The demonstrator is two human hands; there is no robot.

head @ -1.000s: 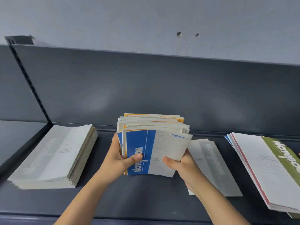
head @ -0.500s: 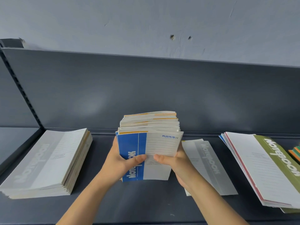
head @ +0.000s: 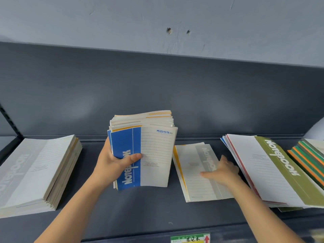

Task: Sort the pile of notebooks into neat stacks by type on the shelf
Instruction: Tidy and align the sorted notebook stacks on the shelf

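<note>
Notebooks to be sorted stand as a held bundle (head: 142, 149) at frame centre, a blue-covered one facing the camera. Left hand (head: 115, 163) clamps the bundle's left edge, thumb across the cover, seemingly to free the other hand. Right hand (head: 221, 170) lies flat with spread fingers on the small grey-covered stack (head: 198, 172) just right of centre, probably squaring it. Thick grey stack (head: 38, 172) at lower left and olive-covered stack (head: 273, 171) at right rest well apart on the shelf (head: 149, 213), one type each.
</note>
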